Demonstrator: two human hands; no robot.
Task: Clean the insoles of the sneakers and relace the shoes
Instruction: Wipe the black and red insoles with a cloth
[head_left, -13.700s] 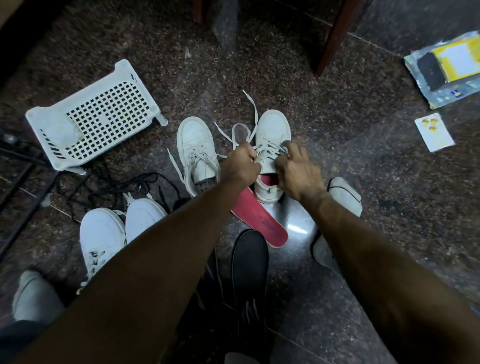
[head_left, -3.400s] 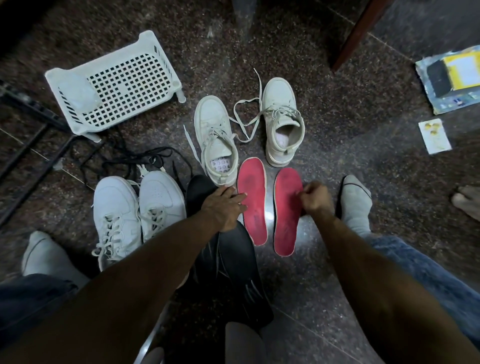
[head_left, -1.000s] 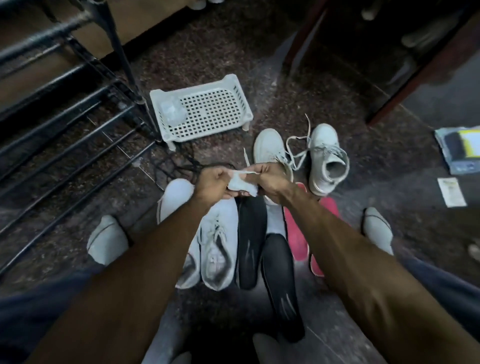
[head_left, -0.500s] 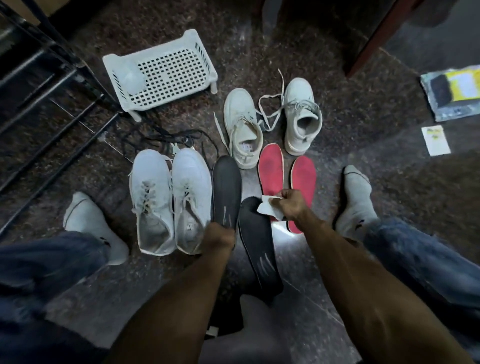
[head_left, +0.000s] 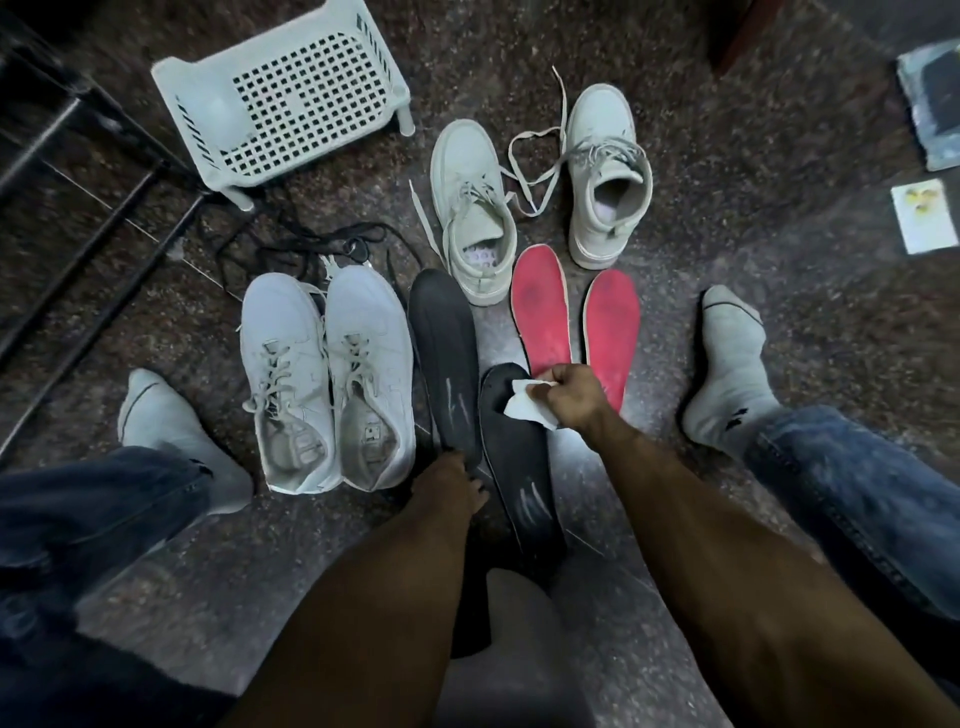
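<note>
On the dark stone floor (head_left: 727, 218) two black insoles (head_left: 514, 447) lie lengthwise away from the person, the right hand (head_left: 574, 397) pinching a white wipe (head_left: 527, 410) over the nearer one's toe end, the left hand (head_left: 452, 486) pressing down the other's heel.

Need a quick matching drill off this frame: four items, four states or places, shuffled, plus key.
Items:
1. white wipe
2. red insoles
3. white basket
4. black laces

States or places:
A. lying loose on the floor beyond the white sneakers
B. side by side, in front of the two unlaced shoes
C. pinched in the right hand, on a black insole
D. tipped on its side, top left

Pairs: 1-C, 2-B, 3-D, 4-A
</note>
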